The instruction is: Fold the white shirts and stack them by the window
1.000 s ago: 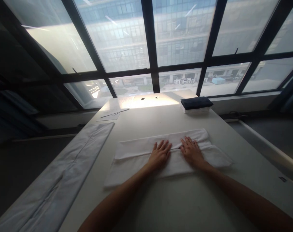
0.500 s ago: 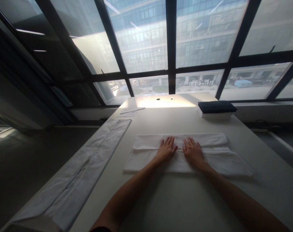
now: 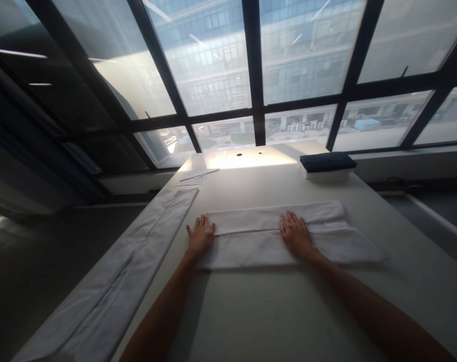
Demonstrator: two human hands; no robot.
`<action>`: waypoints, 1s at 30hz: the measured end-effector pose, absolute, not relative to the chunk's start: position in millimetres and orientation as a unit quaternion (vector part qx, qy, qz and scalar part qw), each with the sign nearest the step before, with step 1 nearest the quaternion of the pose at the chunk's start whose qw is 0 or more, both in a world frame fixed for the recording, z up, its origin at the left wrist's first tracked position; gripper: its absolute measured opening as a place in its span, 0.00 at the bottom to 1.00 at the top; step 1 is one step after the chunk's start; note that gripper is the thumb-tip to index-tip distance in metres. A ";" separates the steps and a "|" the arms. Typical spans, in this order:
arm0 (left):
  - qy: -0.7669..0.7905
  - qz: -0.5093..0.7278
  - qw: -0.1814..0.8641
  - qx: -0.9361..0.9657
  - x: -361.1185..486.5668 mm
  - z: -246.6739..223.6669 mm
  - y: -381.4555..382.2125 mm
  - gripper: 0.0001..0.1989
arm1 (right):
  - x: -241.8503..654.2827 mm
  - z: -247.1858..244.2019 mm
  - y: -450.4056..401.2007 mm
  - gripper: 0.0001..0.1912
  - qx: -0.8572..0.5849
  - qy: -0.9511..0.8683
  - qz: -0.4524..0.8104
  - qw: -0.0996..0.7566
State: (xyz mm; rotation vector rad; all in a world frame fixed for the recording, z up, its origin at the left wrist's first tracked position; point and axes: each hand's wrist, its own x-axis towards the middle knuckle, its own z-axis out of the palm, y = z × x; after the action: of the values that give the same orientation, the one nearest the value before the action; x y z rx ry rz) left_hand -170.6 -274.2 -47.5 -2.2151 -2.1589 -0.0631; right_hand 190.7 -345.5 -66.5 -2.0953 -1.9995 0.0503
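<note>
A folded white cloth [image 3: 251,250] lies flat across the table in front of me, its two long edges meeting in a seam along the middle. My left hand [image 3: 201,235] rests palm down at the cloth's left end, fingers spread, partly over its edge. Flat on the cloth, right of its middle and over the seam, lies my right hand [image 3: 295,234] with its fingers stretched out. Neither hand grips anything. The cloth's right end flares out toward the near corner.
Another long folded white cloth [image 3: 138,256] runs along the table's left edge. A dark folded cloth [image 3: 326,162] tops a white stack [image 3: 328,174] at the back right. Thin papers [image 3: 198,177] lie at the back left of the white table [image 3: 243,311]. Large windows [image 3: 296,50] stand beyond.
My left hand has slid left from the cloth's middle to its left end. My right hand stays in about the same place on the cloth. The view has shifted slightly.
</note>
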 end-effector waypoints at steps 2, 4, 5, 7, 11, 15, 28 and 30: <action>-0.700 -0.031 0.054 -0.711 -155.7 -41.3 -276.7 0.32 | 190.5 -65.2 -344.6 0.29 -0.717 -0.684 0.030 0.133; -0.690 -0.041 0.078 -0.719 -126.8 -32.2 -281.4 0.34 | 190.5 -62.9 -343.1 0.29 -0.714 -0.683 0.054 0.144; -0.675 -0.044 0.078 -0.732 -106.9 -27.3 -284.6 0.35 | 190.7 -61.6 -341.9 0.29 -0.713 -0.681 0.067 0.151; -0.623 -0.050 0.057 -0.778 -58.8 -19.0 -292.2 0.34 | 191.7 -59.4 -338.7 0.28 -0.715 -0.671 0.096 0.168; -0.471 -0.077 -0.008 -0.879 39.4 -17.6 -306.4 0.28 | 198.0 -57.4 -330.9 0.29 -0.733 -0.614 0.143 0.256; -0.386 -0.085 -0.052 -0.917 89.7 -37.8 -311.9 0.30 | 209.1 -57.0 -326.8 0.32 -0.746 -0.542 0.146 0.357; -0.388 -0.109 -0.044 -0.914 94.4 -58.9 -315.3 0.27 | 286.0 -53.5 -308.6 0.33 -0.771 -0.621 0.078 0.119; -0.386 -0.109 -0.049 -0.915 95.1 -60.1 -314.8 0.27 | 316.9 -55.7 -314.2 0.32 -0.797 -0.594 0.046 0.099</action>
State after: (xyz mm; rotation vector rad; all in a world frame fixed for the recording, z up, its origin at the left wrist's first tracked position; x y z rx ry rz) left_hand 95.1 -314.8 -60.1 -2.9672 -1.2525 -0.3549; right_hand 316.9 -314.2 -55.7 -2.3584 -1.7559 0.1362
